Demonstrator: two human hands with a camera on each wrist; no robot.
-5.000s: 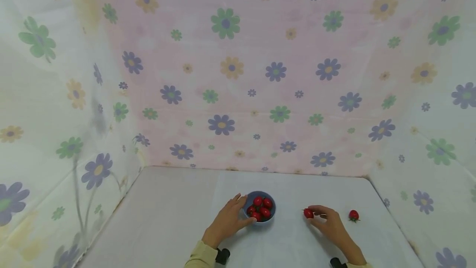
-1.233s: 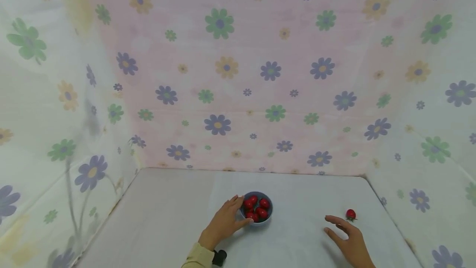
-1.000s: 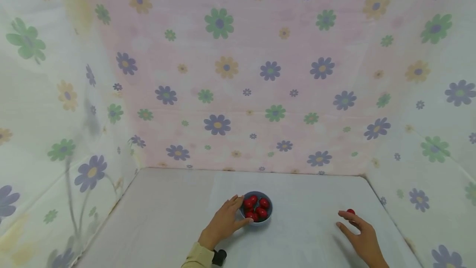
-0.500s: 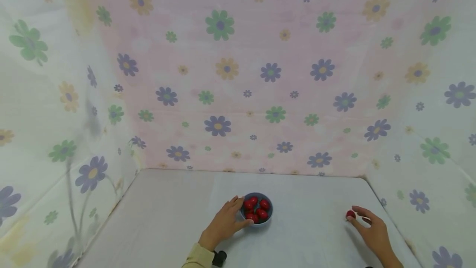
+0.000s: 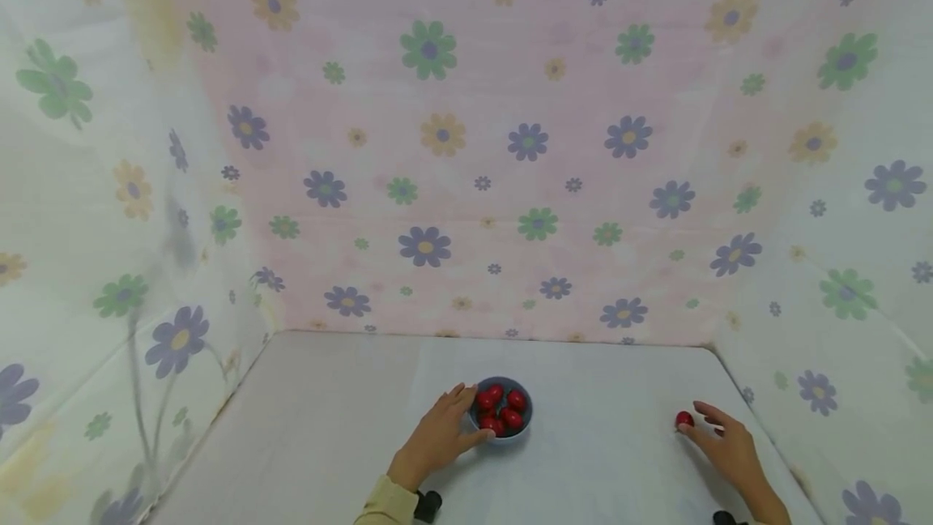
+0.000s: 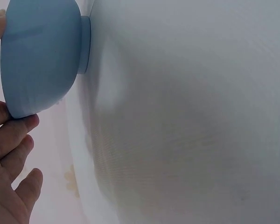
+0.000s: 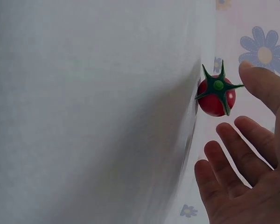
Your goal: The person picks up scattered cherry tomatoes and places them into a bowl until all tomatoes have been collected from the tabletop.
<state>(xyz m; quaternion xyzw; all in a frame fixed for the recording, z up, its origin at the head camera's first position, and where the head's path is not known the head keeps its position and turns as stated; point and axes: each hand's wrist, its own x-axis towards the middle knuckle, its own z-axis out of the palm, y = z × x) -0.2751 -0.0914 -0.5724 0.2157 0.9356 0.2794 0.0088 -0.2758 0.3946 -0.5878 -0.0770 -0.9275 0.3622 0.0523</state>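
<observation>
My left hand (image 5: 440, 437) holds the small blue bowl (image 6: 42, 56) at its rim, thumb on the near side and fingers on the far side. Several red cherry tomatoes (image 5: 513, 419) lie inside the bowl. Toward the table's right side, one more cherry tomato (image 7: 218, 95) with a green star-shaped calyx sits on the tabletop. Beside it is my right hand (image 5: 731, 452). In the right wrist view its thumb is close to the calyx, and the other fingers are spread out below the tomato without closing on it.
A white-covered table (image 5: 328, 428) lies under everything. Flower-printed cloth (image 5: 466, 104) rises behind it and along both sides. Each wrist wears a small black device, such as the left one (image 5: 428, 505).
Five seconds ago my right hand held a tomato between the bowl and the lone one. Since then it has moved right, without that tomato, to the lone one. The left hand stays at the bowl.
</observation>
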